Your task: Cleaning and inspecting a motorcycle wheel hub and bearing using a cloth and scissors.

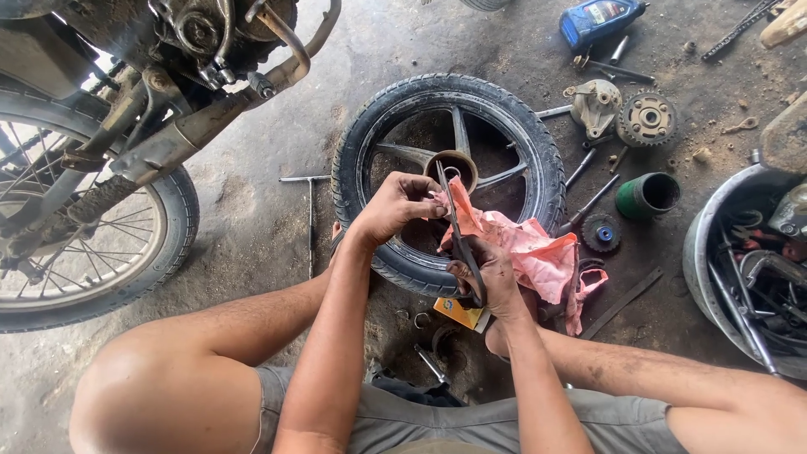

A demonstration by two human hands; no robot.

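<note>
The alloy wheel (448, 181) lies flat on the floor beneath both hands. The pink rag (530, 248) drapes over its near rim. The left hand (395, 206) pinches the rag's edge; the right hand (487, 273) grips scissors (458, 231). A sprocket (646, 119) and green cup (647, 196) lie right.

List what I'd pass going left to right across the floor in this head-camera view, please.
Spoked motorcycle wheel → T-handle wrench → loose tyre on its alloy rim → left hand → scissors in the right hand → pink cloth → green cylinder → metal basin of tools.
</note>
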